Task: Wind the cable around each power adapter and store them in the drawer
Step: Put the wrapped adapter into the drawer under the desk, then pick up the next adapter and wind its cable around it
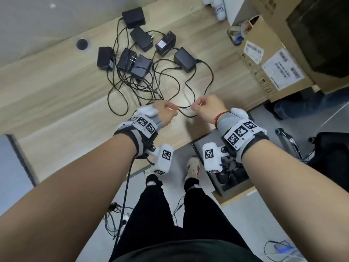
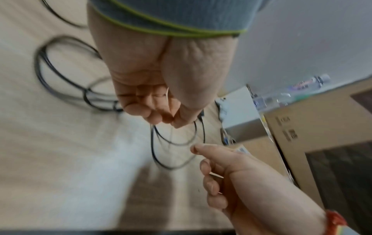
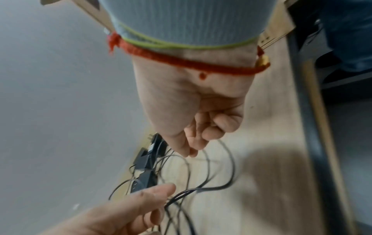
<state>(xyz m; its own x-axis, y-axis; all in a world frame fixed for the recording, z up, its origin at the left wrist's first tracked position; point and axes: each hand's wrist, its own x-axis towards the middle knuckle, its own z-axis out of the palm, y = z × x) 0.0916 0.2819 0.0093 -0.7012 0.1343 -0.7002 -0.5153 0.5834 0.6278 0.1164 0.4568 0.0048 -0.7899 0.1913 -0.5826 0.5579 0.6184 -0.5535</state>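
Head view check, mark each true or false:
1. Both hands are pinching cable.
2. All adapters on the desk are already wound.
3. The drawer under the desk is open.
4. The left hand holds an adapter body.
1. True: the left hand and the right hand each pinch the black cable.
2. False: the adapters lie with loose, tangled cables.
3. True: the drawer stands open below the desk edge.
4. False: it grips only cable.

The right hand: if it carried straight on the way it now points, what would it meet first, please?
Probably the left hand: the right hand points at it along the cable both pinch, though depth is unclear.
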